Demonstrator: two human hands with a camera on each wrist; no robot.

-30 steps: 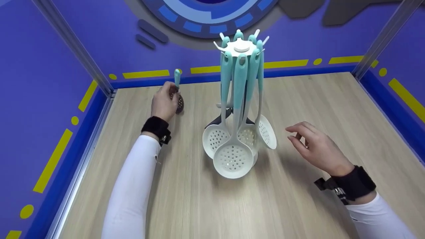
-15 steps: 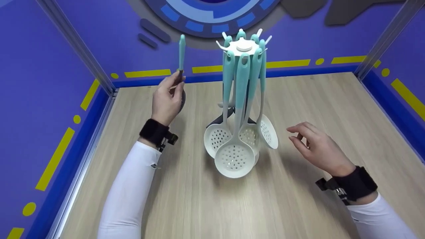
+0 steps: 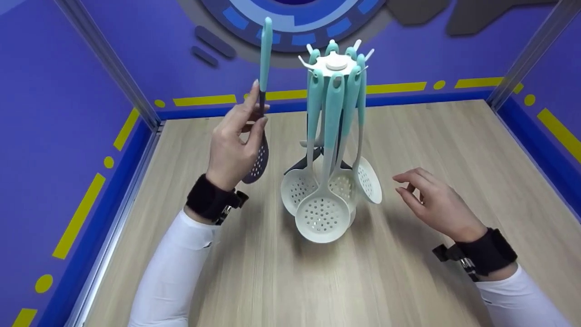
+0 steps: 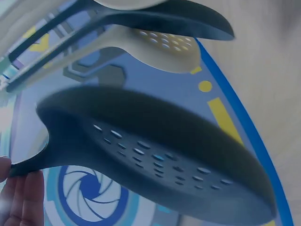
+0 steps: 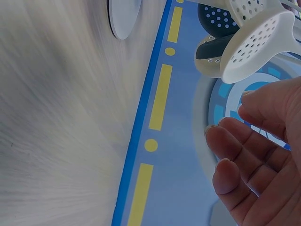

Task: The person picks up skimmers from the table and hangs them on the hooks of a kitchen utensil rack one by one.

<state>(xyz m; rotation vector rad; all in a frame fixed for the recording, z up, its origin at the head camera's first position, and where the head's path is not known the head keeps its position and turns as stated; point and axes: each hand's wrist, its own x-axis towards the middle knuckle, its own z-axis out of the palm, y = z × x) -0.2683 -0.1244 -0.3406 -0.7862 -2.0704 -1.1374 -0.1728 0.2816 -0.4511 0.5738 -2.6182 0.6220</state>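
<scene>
My left hand [image 3: 233,141] pinches the dark stem of a skimmer [image 3: 266,54]. Its teal handle points up and its dark perforated head hangs down beside the hand. In the left wrist view the skimmer's bowl [image 4: 141,174] fills the foreground, fingertips on its neck. To its right a white carousel stand [image 3: 337,63] carries several teal-handled utensils, with white skimmers [image 3: 322,222] at the front and dark heads partly hidden behind. My right hand [image 3: 438,204] hovers over the table right of the stand, fingers loosely bent and holding nothing.
A wooden table [image 3: 254,272] lies under the stand. Blue printed panels [image 3: 104,54] with yellow marks close it in at the back and both sides, joined by metal posts. One white skimmer [image 3: 368,179] sticks out from the stand towards the right hand.
My left hand has lifted the skimmer from low near the back wall, bringing it up and right, closer to the stand. The right hand stays put.
</scene>
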